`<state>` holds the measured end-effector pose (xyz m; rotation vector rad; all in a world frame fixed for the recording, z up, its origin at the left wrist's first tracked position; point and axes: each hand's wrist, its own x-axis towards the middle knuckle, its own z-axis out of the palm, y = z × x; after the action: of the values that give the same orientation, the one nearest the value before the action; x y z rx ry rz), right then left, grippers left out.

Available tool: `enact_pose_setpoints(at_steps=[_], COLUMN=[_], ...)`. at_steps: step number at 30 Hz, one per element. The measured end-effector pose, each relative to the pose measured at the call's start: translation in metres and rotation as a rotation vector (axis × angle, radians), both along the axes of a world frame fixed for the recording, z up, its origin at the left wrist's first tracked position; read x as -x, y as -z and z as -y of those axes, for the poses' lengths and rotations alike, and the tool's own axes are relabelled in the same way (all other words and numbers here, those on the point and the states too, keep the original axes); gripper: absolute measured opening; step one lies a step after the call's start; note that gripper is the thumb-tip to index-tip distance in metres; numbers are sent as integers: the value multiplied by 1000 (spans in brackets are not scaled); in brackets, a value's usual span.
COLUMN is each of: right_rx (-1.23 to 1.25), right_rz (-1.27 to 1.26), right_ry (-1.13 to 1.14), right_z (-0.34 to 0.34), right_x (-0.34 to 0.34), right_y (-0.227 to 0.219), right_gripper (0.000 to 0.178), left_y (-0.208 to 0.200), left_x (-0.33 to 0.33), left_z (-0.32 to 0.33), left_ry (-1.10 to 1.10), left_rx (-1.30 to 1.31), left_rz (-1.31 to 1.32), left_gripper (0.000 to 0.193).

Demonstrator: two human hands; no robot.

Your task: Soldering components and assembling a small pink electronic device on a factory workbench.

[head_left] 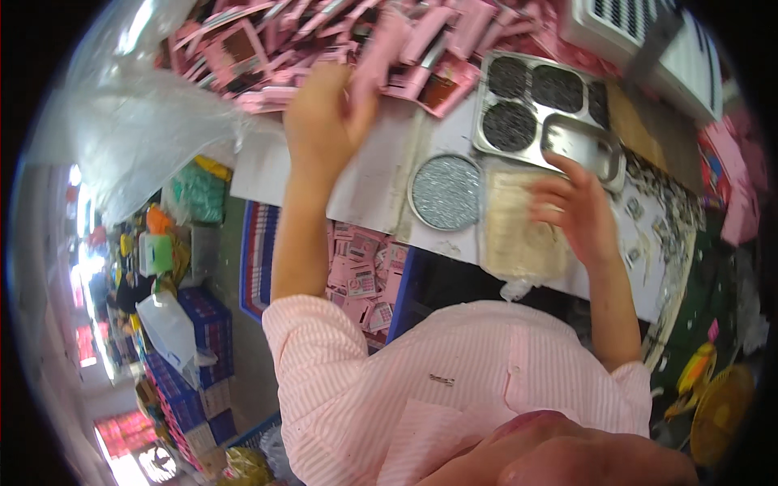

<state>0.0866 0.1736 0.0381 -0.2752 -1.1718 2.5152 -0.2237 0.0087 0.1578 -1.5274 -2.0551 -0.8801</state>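
My left hand (pixel 324 117) reaches to the pile at the far side of the table. Its fingers and thumb are closed around a pink plastic calculator casing (pixel 378 55), slightly blurred. More pink casings (pixel 235 53) are heaped around it, some with dark windows. My right hand (pixel 574 202) hovers with its fingers apart and nothing in them, over a plastic-wrapped yellowish block (pixel 519 235). Left of that block is a round dish (pixel 445 193) full of small silvery parts. Behind my right hand stands a metal compartment tray (pixel 527 146) with dark small parts in several compartments.
A blue crate (pixel 399 296) of pink calculators is below the table edge. Clear plastic sheeting (pixel 121 121) hangs at the left. A white slatted unit (pixel 681 65) stands far right, near brown cardboard (pixel 652 130). Small scraps (pixel 648 227) litter the right table edge.
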Motion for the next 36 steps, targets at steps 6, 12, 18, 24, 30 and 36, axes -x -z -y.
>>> enact_pose_setpoints(at_steps=[6, 12, 18, 24, 30, 36], right_rx=[435, -536, -1480, -1442, -976, -220], right_rz=[44, 480, 874, 647, 639, 782], right_ry=[-16, 190, 350, 192, 336, 252], right_z=[18, 10, -4, -32, -23, 42], right_x=[13, -38, -45, -17, -56, -105], right_y=[23, 49, 52, 66, 59, 31], right_gripper=[62, 45, 49, 31, 24, 25], left_y=[85, 160, 175, 185, 176, 147], left_x=[-121, -170, -179, -170, -170, -188], left_z=[33, 45, 44, 42, 39, 20], left_ry=[564, 635, 626, 605, 600, 503], left_rx=[207, 327, 204, 208, 326, 370], left_rz=[-98, 82, 242, 384, 455, 436], left_gripper=[21, 20, 27, 24, 22, 34])
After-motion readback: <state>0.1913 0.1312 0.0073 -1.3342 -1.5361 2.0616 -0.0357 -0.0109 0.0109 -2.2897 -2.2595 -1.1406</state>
